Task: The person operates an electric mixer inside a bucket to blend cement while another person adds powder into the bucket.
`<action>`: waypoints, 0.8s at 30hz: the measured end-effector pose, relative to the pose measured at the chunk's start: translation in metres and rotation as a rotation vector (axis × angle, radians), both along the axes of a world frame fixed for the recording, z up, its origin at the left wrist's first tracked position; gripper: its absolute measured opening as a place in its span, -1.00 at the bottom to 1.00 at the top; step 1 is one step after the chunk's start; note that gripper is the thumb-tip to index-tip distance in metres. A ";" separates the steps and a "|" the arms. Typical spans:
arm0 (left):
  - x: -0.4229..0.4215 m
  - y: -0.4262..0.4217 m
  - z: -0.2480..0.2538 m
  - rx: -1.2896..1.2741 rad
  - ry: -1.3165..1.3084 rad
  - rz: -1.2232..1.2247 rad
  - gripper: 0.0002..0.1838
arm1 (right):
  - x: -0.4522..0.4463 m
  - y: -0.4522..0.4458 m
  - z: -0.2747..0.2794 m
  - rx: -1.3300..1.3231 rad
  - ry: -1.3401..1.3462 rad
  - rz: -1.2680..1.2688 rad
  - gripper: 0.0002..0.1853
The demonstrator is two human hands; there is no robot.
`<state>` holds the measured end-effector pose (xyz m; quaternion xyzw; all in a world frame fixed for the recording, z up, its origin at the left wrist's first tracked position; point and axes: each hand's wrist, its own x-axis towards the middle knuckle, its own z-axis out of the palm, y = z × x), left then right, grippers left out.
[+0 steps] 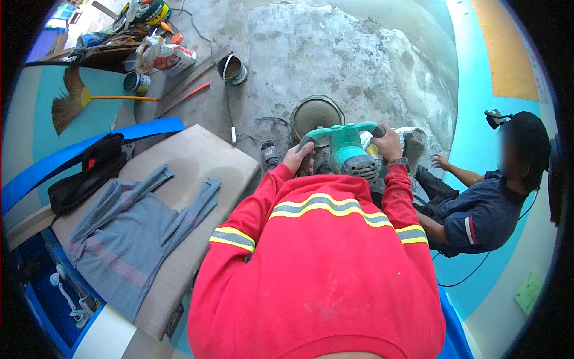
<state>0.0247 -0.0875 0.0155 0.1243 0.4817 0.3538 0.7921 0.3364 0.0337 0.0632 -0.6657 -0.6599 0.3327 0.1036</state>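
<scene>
A green power mixer (347,149) with two handles is in front of my red sleeves. My left hand (297,158) is wrapped round its left handle. At the right handle, my right hand (387,143) is closed, with a dark band on the wrist. Just beyond the machine stands a round bucket (317,115) filled with grey material. The lower part of the mixer is hidden, so I cannot tell whether it reaches into the bucket. A bag (412,143) lies right of my right hand.
A co-worker (493,203) crouches at the right wall. Left are a board (197,146) with a grey shirt (119,221), and a broom (75,97). Ahead are a small bucket (233,69), a red-white bag (169,57) and a cable (228,102) on the floor.
</scene>
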 end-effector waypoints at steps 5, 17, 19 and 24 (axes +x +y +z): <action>0.002 -0.001 -0.001 0.016 -0.010 -0.020 -0.45 | -0.003 -0.002 0.008 0.008 -0.029 -0.017 -0.57; 0.006 0.005 -0.003 -0.016 0.062 0.009 -0.44 | -0.001 0.005 0.005 0.025 0.012 -0.015 -0.57; 0.004 0.006 -0.005 0.009 0.075 0.004 -0.45 | 0.000 0.000 0.005 0.027 -0.010 -0.028 -0.58; 0.001 0.008 0.000 0.006 0.106 0.007 -0.50 | 0.000 -0.001 0.003 0.030 0.007 -0.030 -0.56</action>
